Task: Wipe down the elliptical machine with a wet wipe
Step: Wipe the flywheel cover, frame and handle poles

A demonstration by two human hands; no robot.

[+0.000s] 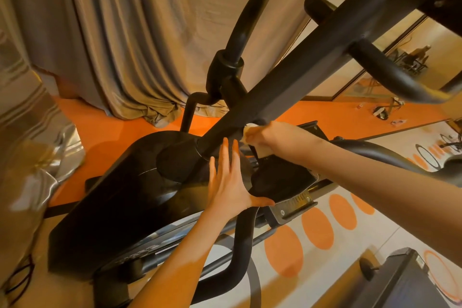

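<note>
The black elliptical machine (pixel 130 195) fills the middle of the head view, its thick central post (pixel 300 62) slanting up to the right. My right hand (pixel 270 134) grips a crumpled white wet wipe (pixel 247 130) and presses it against the lower part of that post, just above the flywheel housing. My left hand (pixel 230 182) hovers flat, fingers straight and spread, over the housing near the post's base, holding nothing. A black foot pedal (pixel 282 180) lies just under my right forearm.
Grey-brown curtains (pixel 125 32) hang behind the machine, down to an orange floor strip (pixel 100 127). Moving handlebars (pixel 250 20) curve up left and right of the post. A mirror (pixel 400 62) stands at the right. Another black machine (pixel 400 282) sits at bottom right on the spotted floor.
</note>
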